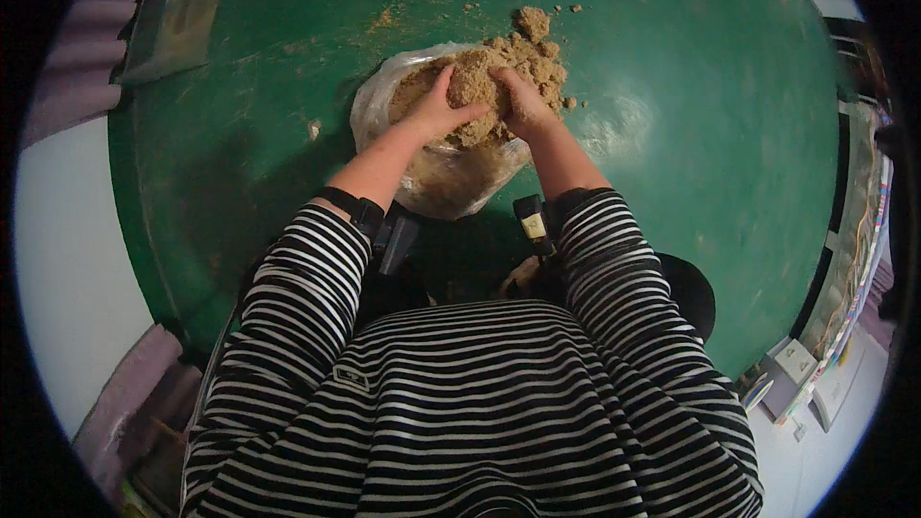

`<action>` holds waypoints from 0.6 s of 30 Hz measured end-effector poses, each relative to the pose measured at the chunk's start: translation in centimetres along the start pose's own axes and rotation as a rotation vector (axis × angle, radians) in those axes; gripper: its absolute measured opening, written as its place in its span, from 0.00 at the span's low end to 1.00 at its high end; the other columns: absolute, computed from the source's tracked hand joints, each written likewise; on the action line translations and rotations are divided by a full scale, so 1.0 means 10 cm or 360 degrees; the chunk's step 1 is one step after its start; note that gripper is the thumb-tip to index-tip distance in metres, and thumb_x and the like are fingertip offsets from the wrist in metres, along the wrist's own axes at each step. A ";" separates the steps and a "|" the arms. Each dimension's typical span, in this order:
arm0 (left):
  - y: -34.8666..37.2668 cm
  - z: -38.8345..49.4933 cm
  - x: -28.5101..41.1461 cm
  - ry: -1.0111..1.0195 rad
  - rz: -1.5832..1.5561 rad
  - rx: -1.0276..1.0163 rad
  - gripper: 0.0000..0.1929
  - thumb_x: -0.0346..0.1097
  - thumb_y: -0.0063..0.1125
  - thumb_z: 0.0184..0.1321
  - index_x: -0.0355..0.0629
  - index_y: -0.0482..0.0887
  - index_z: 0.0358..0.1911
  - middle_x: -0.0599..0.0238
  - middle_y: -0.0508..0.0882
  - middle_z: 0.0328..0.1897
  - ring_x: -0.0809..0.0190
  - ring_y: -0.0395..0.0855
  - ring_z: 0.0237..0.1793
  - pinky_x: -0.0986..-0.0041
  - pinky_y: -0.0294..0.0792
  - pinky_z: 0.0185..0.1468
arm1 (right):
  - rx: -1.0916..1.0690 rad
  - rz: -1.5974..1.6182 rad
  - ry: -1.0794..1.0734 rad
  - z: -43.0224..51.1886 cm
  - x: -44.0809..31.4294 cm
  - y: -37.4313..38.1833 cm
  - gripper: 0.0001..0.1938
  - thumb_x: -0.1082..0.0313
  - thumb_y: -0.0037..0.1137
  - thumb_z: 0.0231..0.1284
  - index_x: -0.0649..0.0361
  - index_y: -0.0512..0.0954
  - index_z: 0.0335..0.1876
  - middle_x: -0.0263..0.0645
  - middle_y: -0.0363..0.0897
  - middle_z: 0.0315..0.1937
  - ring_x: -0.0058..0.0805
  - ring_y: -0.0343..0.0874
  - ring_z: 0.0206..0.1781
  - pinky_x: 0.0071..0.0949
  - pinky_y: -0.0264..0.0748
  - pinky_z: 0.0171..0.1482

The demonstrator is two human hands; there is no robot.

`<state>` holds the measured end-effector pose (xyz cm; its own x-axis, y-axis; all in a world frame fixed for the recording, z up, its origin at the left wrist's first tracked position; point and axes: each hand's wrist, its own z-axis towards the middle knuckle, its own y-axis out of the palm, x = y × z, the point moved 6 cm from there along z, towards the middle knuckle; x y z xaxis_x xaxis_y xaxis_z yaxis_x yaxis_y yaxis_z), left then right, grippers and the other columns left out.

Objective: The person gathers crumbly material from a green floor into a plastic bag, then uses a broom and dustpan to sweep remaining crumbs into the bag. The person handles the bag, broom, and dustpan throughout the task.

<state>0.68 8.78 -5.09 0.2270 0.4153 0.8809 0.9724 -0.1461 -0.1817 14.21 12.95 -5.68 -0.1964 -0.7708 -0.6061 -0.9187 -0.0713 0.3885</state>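
A pile of damp, crumbly brown material like moist sand [475, 83] lies in and over a clear plastic bag [370, 97] on the green surface. My left hand [440, 111] presses against the near left side of a large clump, thumb and fingers spread. My right hand [524, 104] cups the clump from the right, fingertips on its top. Between them the clump is held. The bag's near part bulges below my wrists with more of the stuff inside. Loose lumps [534, 23] spill out beyond the bag at the upper right. Dark straps are around both my wrists.
Small crumbs are scattered on the green floor [719, 122] around the pile. A pale scrap [314, 129] lies to the left. A translucent sheet or bag [180, 21] is at the upper left, near purple curtains [90, 50]. At the lower right stands a white box [794, 361].
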 end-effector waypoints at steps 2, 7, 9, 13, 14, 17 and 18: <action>0.04 0.00 0.07 -0.0008 -0.0198 -0.0078 0.52 0.50 0.71 0.39 0.41 0.50 0.66 0.50 0.65 0.62 0.54 0.65 0.61 0.66 0.58 0.63 | -0.0078 0.0221 0.0089 -0.01 0.05 -0.01 0.26 0.53 0.53 0.53 0.64 0.69 0.53 0.38 0.75 0.35 0.27 0.73 0.33 0.30 0.71 0.31; -0.10 -0.06 0.31 -0.0041 0.0455 -0.0240 0.51 0.45 0.71 0.35 0.42 0.52 0.65 0.49 0.67 0.62 0.54 0.66 0.61 0.69 0.60 0.62 | 0.0304 -0.0805 -0.0095 -0.08 -0.16 -0.07 0.33 0.44 0.54 0.50 0.71 0.71 0.49 0.43 0.76 0.36 0.30 0.75 0.37 0.30 0.72 0.37; -0.13 -0.11 0.38 -0.0020 0.0699 -0.0324 0.51 0.44 0.70 0.34 0.42 0.53 0.65 0.48 0.68 0.61 0.53 0.67 0.60 0.70 0.61 0.62 | 0.0236 -0.0853 -0.0079 -0.10 -0.20 0.00 0.31 0.43 0.53 0.50 0.66 0.74 0.48 0.46 0.78 0.37 0.33 0.77 0.41 0.31 0.72 0.41; -0.15 -0.16 0.56 0.0160 0.0867 -0.0294 0.50 0.45 0.70 0.33 0.41 0.55 0.64 0.47 0.70 0.59 0.52 0.69 0.59 0.69 0.62 0.61 | 0.0449 -0.1713 -0.0494 -0.15 -0.42 0.06 0.29 0.38 0.47 0.54 0.61 0.78 0.43 0.50 0.79 0.32 0.44 0.79 0.32 0.38 0.72 0.37; -0.15 -0.17 0.60 0.0196 0.0859 -0.0297 0.50 0.45 0.70 0.33 0.41 0.55 0.64 0.47 0.70 0.58 0.51 0.69 0.58 0.68 0.62 0.61 | 0.0450 -0.1731 -0.0544 -0.15 -0.43 0.05 0.28 0.39 0.41 0.57 0.60 0.79 0.41 0.55 0.78 0.35 0.52 0.77 0.39 0.42 0.70 0.45; -0.23 -0.16 0.57 -0.0013 0.0987 -0.0239 0.49 0.47 0.69 0.33 0.38 0.57 0.63 0.45 0.72 0.57 0.49 0.70 0.58 0.67 0.62 0.60 | 0.0808 -0.1899 -0.0562 -0.12 -0.49 -0.14 0.25 0.44 0.43 0.57 0.61 0.79 0.38 0.54 0.78 0.33 0.50 0.78 0.38 0.39 0.72 0.44; -0.23 -0.15 0.56 -0.0034 0.1011 -0.0287 0.49 0.48 0.69 0.33 0.36 0.57 0.62 0.44 0.72 0.56 0.49 0.70 0.57 0.67 0.62 0.60 | 0.0889 -0.1897 -0.0523 -0.10 -0.48 -0.20 0.18 0.51 0.49 0.57 0.61 0.79 0.36 0.51 0.79 0.30 0.48 0.78 0.37 0.38 0.72 0.44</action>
<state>-0.36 10.12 0.87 0.7563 0.2162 0.6174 0.6254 -0.5161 -0.5853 17.34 16.11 -2.84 0.8094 -0.2304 -0.5402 -0.5861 -0.2588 -0.7678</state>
